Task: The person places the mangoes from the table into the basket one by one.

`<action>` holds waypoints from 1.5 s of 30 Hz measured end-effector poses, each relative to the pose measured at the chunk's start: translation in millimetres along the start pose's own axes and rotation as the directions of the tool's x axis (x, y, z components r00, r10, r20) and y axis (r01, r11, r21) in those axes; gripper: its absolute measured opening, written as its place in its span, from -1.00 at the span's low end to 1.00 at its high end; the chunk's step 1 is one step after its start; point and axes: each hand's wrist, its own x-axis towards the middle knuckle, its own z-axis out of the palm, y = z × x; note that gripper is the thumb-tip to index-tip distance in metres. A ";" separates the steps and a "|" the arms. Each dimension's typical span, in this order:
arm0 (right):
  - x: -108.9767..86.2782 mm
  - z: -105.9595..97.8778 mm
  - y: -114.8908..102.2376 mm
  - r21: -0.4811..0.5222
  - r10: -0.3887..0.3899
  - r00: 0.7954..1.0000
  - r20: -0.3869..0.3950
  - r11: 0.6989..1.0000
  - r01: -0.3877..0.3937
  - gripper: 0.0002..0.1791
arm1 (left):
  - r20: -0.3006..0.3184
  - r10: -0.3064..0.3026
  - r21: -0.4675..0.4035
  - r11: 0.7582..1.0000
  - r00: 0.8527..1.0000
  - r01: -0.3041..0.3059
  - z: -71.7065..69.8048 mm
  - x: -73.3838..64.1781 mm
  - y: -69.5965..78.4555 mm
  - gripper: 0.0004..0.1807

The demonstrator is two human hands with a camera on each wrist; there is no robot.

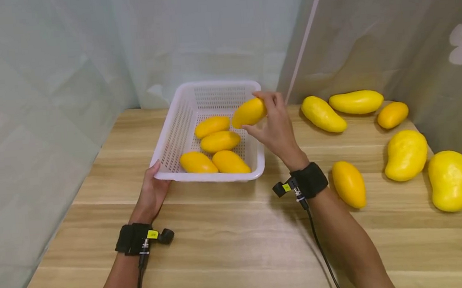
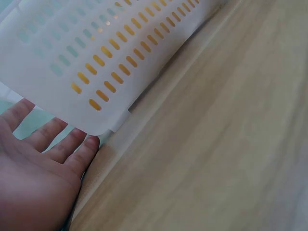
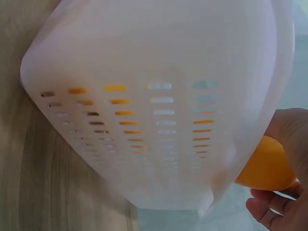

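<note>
A white plastic basket [image 1: 258, 162] with slotted walls stands on the table, with several orange-yellow mangoes [image 1: 220, 141] lying in it. My left hand [image 1: 153, 193] holds the basket's near left corner; in the left wrist view its fingertips meet the wall's lower edge. My right hand [image 1: 276, 124] pinches another mango [image 1: 249, 112] between thumb and fingers, over the basket's right side. In the right wrist view this mango [image 3: 267, 166] shows beyond the basket's rim, partly covered by the fingers.
To the right on the wooden table [image 1: 223, 253] lie an orange-yellow mango [image 1: 349, 184], a smaller one [image 1: 393, 115] and several larger yellow mangoes [image 1: 406, 155]. Curtains [image 1: 214, 32] hang behind the table. Black cables run from both wrist cameras along the forearms.
</note>
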 end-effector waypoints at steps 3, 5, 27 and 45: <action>0.7 0.0 -3.1 -0.019 0.014 0.999 0.034 1.000 -0.013 -0.02 | 0.004 0.008 -0.009 1.000 1.000 -0.008 0.0 0.0 0.7 -0.29; 1.0 -0.4 -5.0 -0.027 0.029 0.998 0.058 0.999 -0.028 0.01 | 0.005 0.016 -0.006 1.000 1.000 -0.016 0.4 -0.6 0.6 -0.30; -5.8 2.6 -23.1 -0.022 0.041 0.938 0.345 0.999 -0.035 0.02 | -0.002 0.008 -0.018 1.000 1.000 -0.008 0.7 -1.3 1.1 -0.30; -13.1 16.0 -32.7 -0.247 0.126 0.863 0.490 0.969 -0.002 -0.14 | -0.003 0.010 -0.014 1.000 1.000 -0.010 -2.0 0.4 3.2 -0.29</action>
